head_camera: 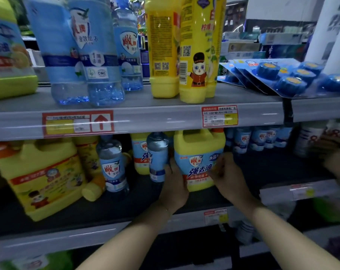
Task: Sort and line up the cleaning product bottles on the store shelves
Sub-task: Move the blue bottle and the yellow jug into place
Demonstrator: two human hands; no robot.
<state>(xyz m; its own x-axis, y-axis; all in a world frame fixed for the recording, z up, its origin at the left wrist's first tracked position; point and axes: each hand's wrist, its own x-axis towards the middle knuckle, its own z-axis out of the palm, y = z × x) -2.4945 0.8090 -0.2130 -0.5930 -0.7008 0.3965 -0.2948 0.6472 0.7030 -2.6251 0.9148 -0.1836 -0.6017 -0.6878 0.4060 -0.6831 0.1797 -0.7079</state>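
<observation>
A yellow jug with a blue label (199,152) stands on the middle shelf (126,201), under the upper shelf's edge. My left hand (175,184) grips its left side and my right hand (229,178) grips its right side. A clear blue bottle (157,154) stands right against the jug's left, touching my left hand. Further left stand another clear blue bottle (112,166), a small yellow bottle lying on its side (94,189) and a large tilted yellow jug (38,176).
The upper shelf (145,115) holds clear blue bottles (95,55), tall yellow bottles (198,51) and blue blister packs (278,75). Small blue-labelled bottles (260,139) line the back right. Another person's hand (338,158) reaches in at the right edge.
</observation>
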